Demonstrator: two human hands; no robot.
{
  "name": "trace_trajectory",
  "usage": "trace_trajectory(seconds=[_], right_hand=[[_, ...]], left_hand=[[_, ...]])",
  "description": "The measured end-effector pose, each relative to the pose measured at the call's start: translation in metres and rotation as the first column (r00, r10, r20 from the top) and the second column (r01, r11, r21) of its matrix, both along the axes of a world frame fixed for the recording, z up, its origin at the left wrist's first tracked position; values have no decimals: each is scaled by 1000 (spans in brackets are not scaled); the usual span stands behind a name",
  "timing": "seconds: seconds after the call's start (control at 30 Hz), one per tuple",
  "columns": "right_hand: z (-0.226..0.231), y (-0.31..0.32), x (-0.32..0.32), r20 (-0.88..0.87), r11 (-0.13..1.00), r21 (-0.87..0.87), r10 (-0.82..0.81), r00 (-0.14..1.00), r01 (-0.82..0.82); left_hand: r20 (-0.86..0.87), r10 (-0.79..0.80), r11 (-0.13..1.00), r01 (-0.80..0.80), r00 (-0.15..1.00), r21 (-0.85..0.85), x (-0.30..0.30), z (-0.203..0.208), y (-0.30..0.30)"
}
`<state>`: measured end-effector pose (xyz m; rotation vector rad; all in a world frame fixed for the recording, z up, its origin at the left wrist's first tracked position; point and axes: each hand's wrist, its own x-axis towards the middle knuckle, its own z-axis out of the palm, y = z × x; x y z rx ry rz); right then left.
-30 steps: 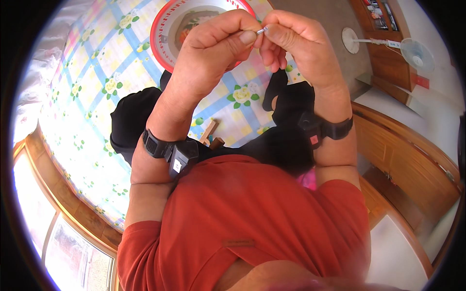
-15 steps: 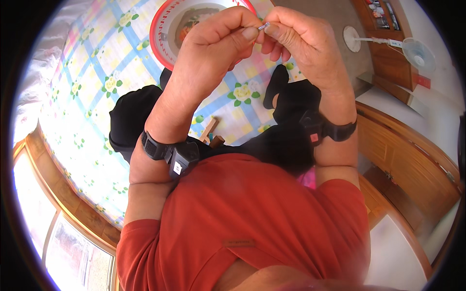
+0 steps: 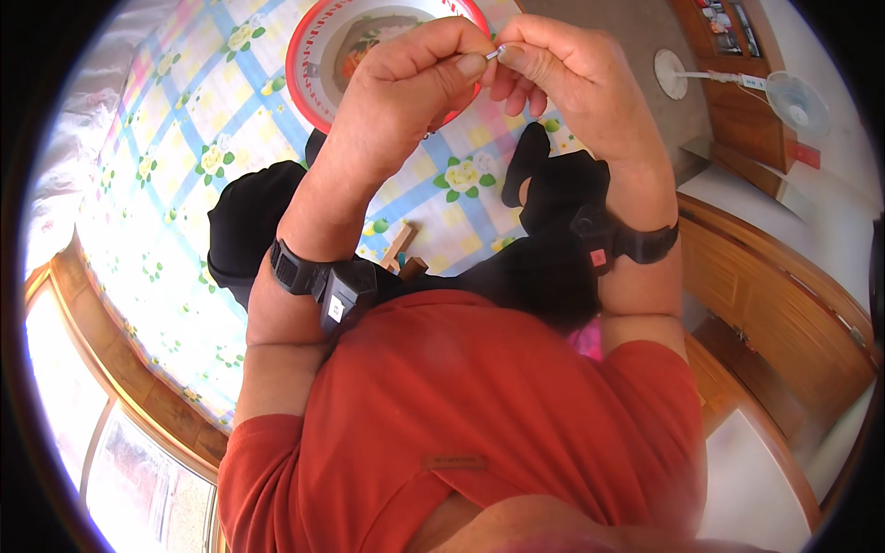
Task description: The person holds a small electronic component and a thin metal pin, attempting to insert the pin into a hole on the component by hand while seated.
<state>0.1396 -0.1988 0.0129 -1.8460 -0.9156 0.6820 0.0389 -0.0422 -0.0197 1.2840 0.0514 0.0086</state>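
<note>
Between my two hands, at the top of the picture, is a small thin silvery rod (image 3: 494, 54); its exact kind is too small to make out. My left hand (image 3: 410, 83) pinches one end with thumb and forefinger. The other end sits in the pinch of my right hand (image 3: 576, 83), whose remaining fingers curl loosely below. Both hands are raised over the near right side of a white basin (image 3: 293, 69) with a red rim, and the left one hides part of it. A printed picture or contents in orange and green show on its bottom; I cannot tell which.
A flowered cloth (image 3: 175, 221) covers the surface I sit on, with my black-clad legs on it. Close to my lap lie a light wooden piece (image 3: 399, 243) and a brown one (image 3: 413, 268). A white fan (image 3: 796, 103) and wooden cabinets (image 3: 765, 295) stand at right.
Both hands, with the rod between them, have shifted very slightly to the left and down. The pinch of each looks the same.
</note>
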Motion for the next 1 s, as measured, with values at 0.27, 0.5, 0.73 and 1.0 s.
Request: trace_trajectory(seconds=[0.27, 0.5, 0.73, 1.0], right_hand=[[-1, 1, -1, -153, 1000, -10, -23, 988, 21], [-1, 0, -2, -236, 1000, 18, -10, 972, 15], [16, 2, -7, -388, 996, 47, -49, 920, 73], [18, 3, -6, -317, 995, 23, -83, 945, 96]], left_hand=[[30, 34, 999, -34, 999, 12, 1, -6, -1], [107, 11, 1000, -12, 994, 2, 2, -9, 0], [106, 30, 1000, -30, 994, -6, 1, -9, -1], [-7, 79, 994, -79, 997, -80, -1, -6, -6]])
